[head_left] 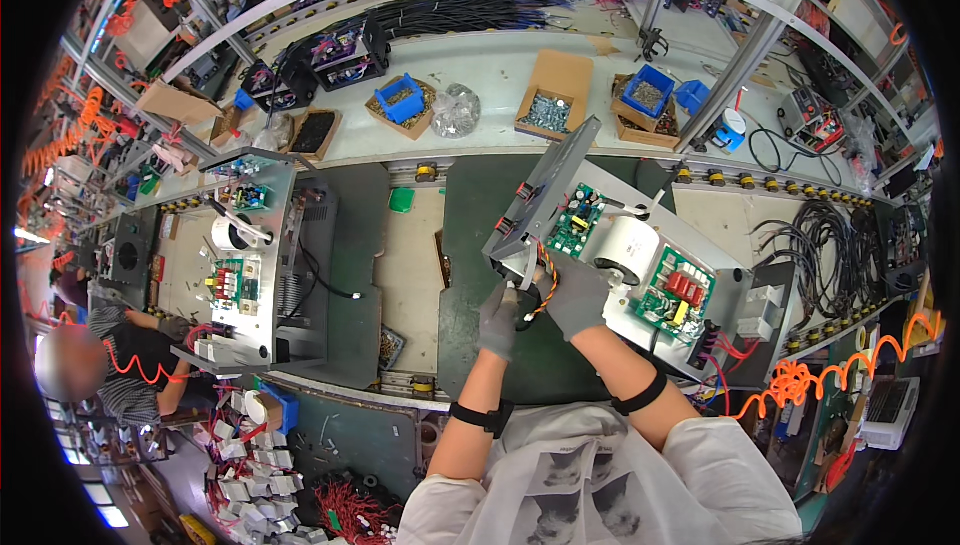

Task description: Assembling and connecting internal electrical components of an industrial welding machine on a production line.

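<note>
A partly assembled power unit [640, 245] lies in front of me, with green circuit boards, a white cylindrical part [627, 248] and a dark front panel [540, 190] tilted up at its left end. At the panel's lower end, my left hand [498, 323], in a grey glove, is closed; its fingertips meet something small that I cannot make out. Close beside it, my right hand [580, 297], also gloved, has bent fingers against the panel's inner side. A twisted orange and black wire [548, 285] hangs between the hands. What the right fingers grip is hidden.
A similar unit [255, 265] stands to the left, near a co-worker [130, 345]. Along the back shelf are boxes of screws [545, 113] and blue bins [400, 100]. Black cables [825, 245] and a coiled orange air hose [800, 380] lie at the right.
</note>
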A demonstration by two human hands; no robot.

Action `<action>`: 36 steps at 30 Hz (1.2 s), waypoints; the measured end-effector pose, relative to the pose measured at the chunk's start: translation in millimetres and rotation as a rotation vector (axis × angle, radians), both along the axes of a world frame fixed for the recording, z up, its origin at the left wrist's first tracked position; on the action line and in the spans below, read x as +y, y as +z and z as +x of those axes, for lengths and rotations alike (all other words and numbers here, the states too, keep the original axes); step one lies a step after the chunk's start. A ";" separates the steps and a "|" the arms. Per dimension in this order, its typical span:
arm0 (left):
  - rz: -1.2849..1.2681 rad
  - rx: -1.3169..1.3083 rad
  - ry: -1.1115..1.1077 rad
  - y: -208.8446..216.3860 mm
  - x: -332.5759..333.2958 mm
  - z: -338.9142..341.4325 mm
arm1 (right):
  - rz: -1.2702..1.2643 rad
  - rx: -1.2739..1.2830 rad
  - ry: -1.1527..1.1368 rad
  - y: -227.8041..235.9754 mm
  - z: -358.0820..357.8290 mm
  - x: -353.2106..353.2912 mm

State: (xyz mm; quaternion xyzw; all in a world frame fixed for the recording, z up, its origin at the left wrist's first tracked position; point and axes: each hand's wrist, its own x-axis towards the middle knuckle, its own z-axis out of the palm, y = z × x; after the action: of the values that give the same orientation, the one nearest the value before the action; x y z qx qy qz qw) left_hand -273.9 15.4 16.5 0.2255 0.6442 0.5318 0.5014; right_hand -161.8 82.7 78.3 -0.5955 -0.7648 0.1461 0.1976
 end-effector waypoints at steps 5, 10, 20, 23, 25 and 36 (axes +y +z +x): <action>0.067 -0.191 0.002 1.3 13.1 4.1 | 0.060 0.128 -0.064 -6.2 1.0 -2.5; 0.075 -0.186 0.037 -11.2 22.5 5.0 | 0.049 0.159 -0.144 -14.3 8.2 -6.3; 0.112 -0.128 -0.093 -35.1 37.0 -3.5 | 0.070 0.254 -0.090 -18.6 10.7 -3.6; 0.145 -0.092 -0.112 -32.7 34.2 -5.8 | 0.092 0.232 -0.098 -18.2 10.8 -2.9; 0.190 -0.029 -0.138 -33.5 33.2 -6.7 | 0.087 0.203 -0.120 -17.6 10.9 -2.4; 0.307 -0.361 -0.155 -58.8 45.3 -4.0 | 0.157 0.200 -0.102 -23.1 12.6 0.5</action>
State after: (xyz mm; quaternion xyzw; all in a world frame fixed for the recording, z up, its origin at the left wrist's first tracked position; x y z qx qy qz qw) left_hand -277.9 60.6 -42.3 0.2488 0.4366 0.6151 0.6075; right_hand -149.2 83.2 55.2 -0.5988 -0.7190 0.1342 0.3262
